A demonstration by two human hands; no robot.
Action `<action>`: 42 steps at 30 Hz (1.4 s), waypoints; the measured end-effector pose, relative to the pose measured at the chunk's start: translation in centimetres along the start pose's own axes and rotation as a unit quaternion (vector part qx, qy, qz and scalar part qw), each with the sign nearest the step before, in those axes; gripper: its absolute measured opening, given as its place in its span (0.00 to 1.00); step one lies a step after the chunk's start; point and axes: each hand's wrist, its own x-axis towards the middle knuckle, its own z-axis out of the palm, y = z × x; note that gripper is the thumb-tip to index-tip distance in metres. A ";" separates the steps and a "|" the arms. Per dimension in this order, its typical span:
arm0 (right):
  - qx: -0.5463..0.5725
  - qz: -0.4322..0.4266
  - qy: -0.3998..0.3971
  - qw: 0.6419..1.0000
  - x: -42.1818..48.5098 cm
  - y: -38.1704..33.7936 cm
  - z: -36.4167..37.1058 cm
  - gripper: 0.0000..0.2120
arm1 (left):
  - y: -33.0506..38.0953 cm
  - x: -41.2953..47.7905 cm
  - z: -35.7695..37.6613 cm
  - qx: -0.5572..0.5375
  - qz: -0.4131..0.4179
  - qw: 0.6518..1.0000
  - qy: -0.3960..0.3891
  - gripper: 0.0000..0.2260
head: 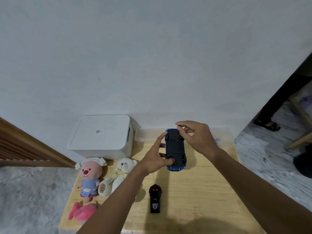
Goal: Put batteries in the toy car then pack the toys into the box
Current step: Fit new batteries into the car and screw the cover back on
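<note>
The task looks to be in its first stage, with nothing packed yet. The toy car [174, 147] is held upside down just above the surface [202, 183], its black underside facing up and its blue body showing only at the ends. The left hand [155, 157] has its grip clamped on the car, fingers curled along the left side and thumb pressed on the near end. The right hand [197, 134] has its fingertips drawn together on the far end of the underside; what exactly they pinch there is too small to tell. I judge this to be work on the battery cover, though no batteries show anywhere and I cannot tell if the compartment is open or filled. The white box [101, 134] sits at the back left with its lid on, so it has yet to be opened. A clear container [146, 135] lies just beside it, behind the car. All the other toys lie out on the surface: the beaver plush [90, 176], the teddy bear [121, 173], the pink plush [82, 212] and the black remote [155, 198]. Fitting the batteries, closing the car and all the packing seem to remain.
</note>
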 end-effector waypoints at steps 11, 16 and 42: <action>0.034 0.042 0.013 0.998 -0.5 0.1 0.8 0.06 | -0.5 -0.4 -0.1 0.002 -0.003 1.000 0.007 0.43; 0.048 0.048 0.014 0.998 -1.2 0.3 1.5 0.05 | -0.9 -0.7 0.0 0.007 -0.009 1.000 0.004 0.43; 0.060 0.073 0.025 0.995 -2.0 0.8 1.4 0.03 | -1.7 -1.1 1.2 0.004 -0.021 1.000 0.000 0.44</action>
